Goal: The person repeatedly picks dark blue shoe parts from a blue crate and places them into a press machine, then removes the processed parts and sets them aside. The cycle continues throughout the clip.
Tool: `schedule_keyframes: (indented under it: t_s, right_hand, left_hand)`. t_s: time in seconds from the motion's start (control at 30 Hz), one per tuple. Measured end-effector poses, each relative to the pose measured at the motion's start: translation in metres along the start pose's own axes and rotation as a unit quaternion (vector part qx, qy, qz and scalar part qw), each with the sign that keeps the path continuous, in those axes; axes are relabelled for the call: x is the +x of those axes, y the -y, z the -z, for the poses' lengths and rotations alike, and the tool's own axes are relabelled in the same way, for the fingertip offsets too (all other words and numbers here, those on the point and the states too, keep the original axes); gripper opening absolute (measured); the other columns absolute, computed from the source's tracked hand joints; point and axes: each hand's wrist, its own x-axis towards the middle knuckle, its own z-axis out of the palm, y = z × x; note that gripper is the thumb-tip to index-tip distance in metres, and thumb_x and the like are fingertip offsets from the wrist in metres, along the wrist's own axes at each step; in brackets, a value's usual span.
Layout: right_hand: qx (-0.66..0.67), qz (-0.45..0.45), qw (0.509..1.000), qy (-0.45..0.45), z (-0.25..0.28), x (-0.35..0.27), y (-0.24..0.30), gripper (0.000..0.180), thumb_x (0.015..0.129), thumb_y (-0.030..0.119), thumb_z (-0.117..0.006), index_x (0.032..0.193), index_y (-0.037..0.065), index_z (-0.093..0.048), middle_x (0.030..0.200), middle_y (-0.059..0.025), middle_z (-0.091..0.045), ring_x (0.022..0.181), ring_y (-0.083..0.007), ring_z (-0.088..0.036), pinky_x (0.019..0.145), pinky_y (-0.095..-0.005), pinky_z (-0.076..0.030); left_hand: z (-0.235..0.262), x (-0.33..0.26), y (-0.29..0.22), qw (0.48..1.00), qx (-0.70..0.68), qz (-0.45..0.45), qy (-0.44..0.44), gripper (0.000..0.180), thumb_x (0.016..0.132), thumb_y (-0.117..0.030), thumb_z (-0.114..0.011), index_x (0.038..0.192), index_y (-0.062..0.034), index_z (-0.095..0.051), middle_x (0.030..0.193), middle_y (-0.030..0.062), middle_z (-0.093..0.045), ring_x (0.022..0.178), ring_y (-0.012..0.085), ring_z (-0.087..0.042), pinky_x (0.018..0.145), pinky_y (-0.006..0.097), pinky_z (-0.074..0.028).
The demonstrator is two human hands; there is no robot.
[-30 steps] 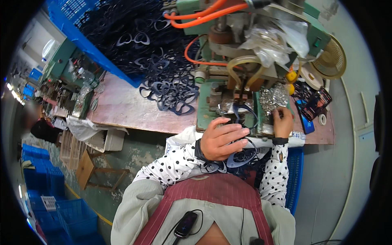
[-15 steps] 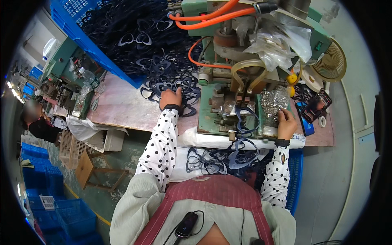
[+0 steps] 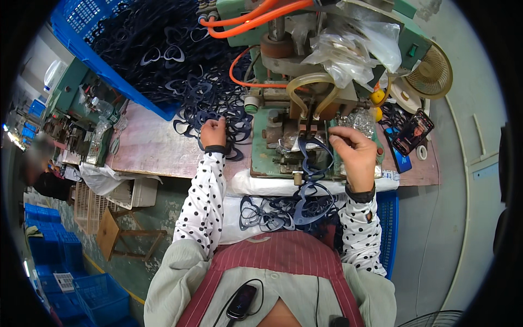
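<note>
My left hand (image 3: 213,133) is closed, fingers curled, at the near edge of a pile of dark blue heart-shaped glasses frames (image 3: 188,90). What it grips, if anything, is hidden. My right hand (image 3: 358,158) pinches thumb and fingertips together just right of the green press machine's (image 3: 261,144) tooling; anything between them is too small to make out. One glasses frame (image 3: 305,158) hangs upright in the tooling, with another frame (image 3: 313,204) below it at the table edge. Small shiny metal parts (image 3: 359,121) lie behind my right hand, partly hidden.
A blue crate (image 3: 117,71) full of frames leans at the back left. More frames (image 3: 264,212) lie on white cloth by my apron. Orange hoses (image 3: 261,22) and clear plastic bags (image 3: 348,49) hang about the machine. A phone (image 3: 412,132) stands at the right.
My right hand has moved left from the small metal parts to the machine's tooling. My left hand stays at the frame pile. The whole view has shifted slightly.
</note>
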Motion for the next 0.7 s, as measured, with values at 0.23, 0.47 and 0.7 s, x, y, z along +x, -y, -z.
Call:
schedule_keyframes:
  t_s: [0.23, 0.47, 0.7]
  right_hand:
    - [-0.023, -0.004, 1.000, 0.017, -0.019, 0.001, -0.001, 0.033, 0.074, 0.006, -0.072, 0.104, -0.001, -0.060, 0.080, -0.0023, -0.068, 0.055, -0.0028, -0.042, 0.051, -0.0202, -0.035]
    - [0.021, 0.009, 1.000, -0.013, -0.038, 0.006, 0.004, 0.043, 0.072, 0.005, -0.074, 0.108, -0.001, -0.051, 0.080, -0.0083, -0.070, 0.060, -0.0057, -0.053, 0.056, -0.0227, -0.042]
    - [-0.027, 0.032, 0.998, -0.044, -0.032, 0.004, -0.003, 0.047, 0.073, 0.004, -0.074, 0.115, 0.000, -0.052, 0.086, -0.0076, -0.070, 0.063, -0.0075, -0.052, 0.060, -0.0232, -0.045]
  left_hand:
    - [0.038, -0.047, -0.060, 0.971, -0.234, -0.040, 0.015, 0.020, 0.099, -0.016, -0.049, 0.103, 0.0028, -0.049, 0.075, 0.0069, -0.055, 0.061, 0.0129, -0.061, 0.048, 0.026, -0.045]
    - [0.069, -0.105, -0.127, 0.910, -0.189, -0.364, -0.063, 0.016, 0.091, -0.002, -0.055, 0.105, 0.0025, -0.062, 0.099, 0.0138, -0.064, 0.087, 0.0263, -0.060, 0.081, 0.034, -0.048]
    - [0.069, -0.141, -0.156, 0.707, -0.205, -0.667, 0.118, 0.035, 0.077, -0.001, -0.065, 0.111, -0.0025, -0.065, 0.109, 0.0126, -0.067, 0.100, 0.0276, -0.066, 0.090, 0.043, -0.050]
